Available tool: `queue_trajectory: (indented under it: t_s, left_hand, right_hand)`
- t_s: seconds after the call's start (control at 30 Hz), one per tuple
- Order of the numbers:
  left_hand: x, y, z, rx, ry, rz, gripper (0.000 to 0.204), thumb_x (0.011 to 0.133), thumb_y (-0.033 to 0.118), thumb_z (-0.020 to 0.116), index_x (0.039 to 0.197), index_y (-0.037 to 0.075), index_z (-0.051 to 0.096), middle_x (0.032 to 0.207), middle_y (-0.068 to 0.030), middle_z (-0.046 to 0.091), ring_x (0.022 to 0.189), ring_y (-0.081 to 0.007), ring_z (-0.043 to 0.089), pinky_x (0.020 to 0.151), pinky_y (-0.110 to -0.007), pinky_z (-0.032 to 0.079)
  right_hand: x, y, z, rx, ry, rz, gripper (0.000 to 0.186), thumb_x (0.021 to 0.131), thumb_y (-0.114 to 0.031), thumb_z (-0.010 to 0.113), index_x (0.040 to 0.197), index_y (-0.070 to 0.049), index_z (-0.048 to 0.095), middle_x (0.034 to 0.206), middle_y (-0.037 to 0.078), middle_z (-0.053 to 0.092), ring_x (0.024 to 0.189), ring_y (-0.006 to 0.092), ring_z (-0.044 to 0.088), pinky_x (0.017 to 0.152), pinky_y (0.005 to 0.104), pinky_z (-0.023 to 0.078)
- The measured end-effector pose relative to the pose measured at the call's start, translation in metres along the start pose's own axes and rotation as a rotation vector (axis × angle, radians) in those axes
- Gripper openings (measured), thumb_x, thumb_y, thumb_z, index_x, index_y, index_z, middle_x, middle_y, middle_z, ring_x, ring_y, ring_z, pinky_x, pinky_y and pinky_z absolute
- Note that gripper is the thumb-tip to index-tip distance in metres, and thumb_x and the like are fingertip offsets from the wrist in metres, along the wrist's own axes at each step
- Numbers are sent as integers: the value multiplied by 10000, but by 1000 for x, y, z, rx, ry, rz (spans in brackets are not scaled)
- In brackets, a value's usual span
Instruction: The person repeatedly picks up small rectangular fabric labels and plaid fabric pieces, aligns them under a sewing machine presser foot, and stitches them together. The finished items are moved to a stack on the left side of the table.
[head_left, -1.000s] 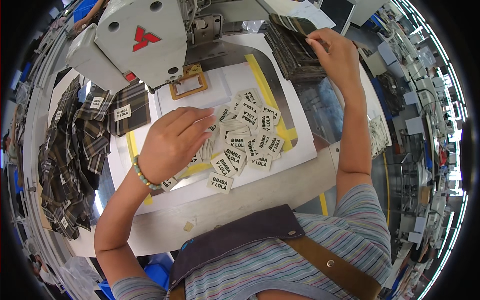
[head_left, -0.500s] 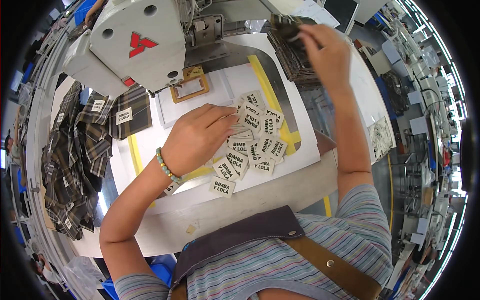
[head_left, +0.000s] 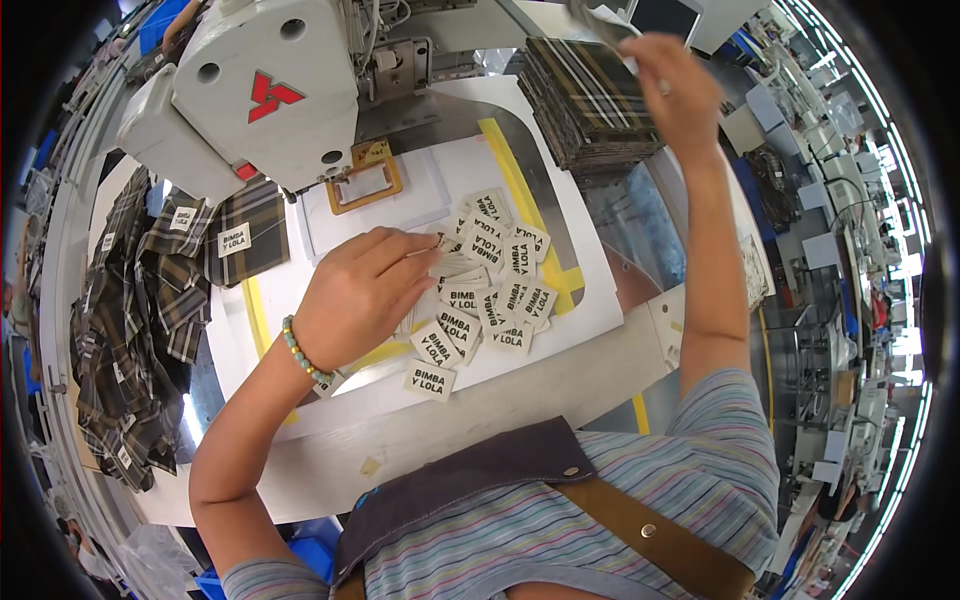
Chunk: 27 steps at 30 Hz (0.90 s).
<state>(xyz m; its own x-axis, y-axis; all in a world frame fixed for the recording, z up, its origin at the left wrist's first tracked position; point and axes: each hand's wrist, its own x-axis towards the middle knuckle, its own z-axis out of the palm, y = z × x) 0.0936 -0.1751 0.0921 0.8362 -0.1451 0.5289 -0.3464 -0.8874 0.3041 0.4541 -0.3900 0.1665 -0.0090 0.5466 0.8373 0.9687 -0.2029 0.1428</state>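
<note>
My left hand (head_left: 360, 290), with a beaded bracelet on its wrist, rests at the left edge of a pile of small white labels (head_left: 465, 298) with dark print. Its fingers are bent and pressed together at the labels; what lies between them is hidden. At the upper right, my right hand (head_left: 683, 92) is closed and smeared by motion. It grips a plaid fabric piece (head_left: 598, 24), blurred and partly out of view, above a neat stack of dark plaid fabric pieces (head_left: 585, 90).
A white sewing machine (head_left: 265, 90) stands at the upper left, with a yellow-brown frame (head_left: 365, 187) below its head. Plaid pieces bearing labels (head_left: 150, 320) hang in a heap on the left. Yellow tape (head_left: 520, 185) edges the white work sheet.
My right hand has lifted a fabric piece up off the stack, baring the plaid top of the pile. The left hand has shifted slightly left, still at the labels.
</note>
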Motion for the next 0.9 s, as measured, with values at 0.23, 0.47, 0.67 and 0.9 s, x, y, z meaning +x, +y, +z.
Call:
queue_trajectory:
  t_s: [0.23,0.47,0.67,0.9]
  left_hand:
    - [-4,-8,3,-57,-35,5,311,835,31,813,1136,1,743,1206,-118,757,955,-298,725,808,-398,613]
    - [31,5,19,13,153,36,435,877,-25,770,1304,19,694,1352,-127,713,1095,-321,729,894,-397,623]
    - [60,-5,46,43,277,-73,688,871,-63,748,1519,52,547,1422,-151,664,1133,-357,714,918,-404,618]
    - [53,-45,72,1,238,-220,393,888,-55,716,1267,43,678,1090,-135,690,941,-348,718,796,-420,600]
  right_hand:
    - [-47,5,3,492,-267,525,176,979,-60,743,1134,-19,815,1135,102,800,1022,198,748,927,297,561]
    - [10,-52,8,368,-117,140,158,951,-113,765,1068,-18,811,1055,84,793,981,232,751,867,338,587]
    - [-14,-129,42,233,-296,-136,139,830,-90,769,968,-72,776,900,30,723,855,249,704,703,375,586]
    - [-42,-153,43,274,-368,-31,170,848,-128,788,996,-48,765,1007,52,747,976,237,712,791,375,597]
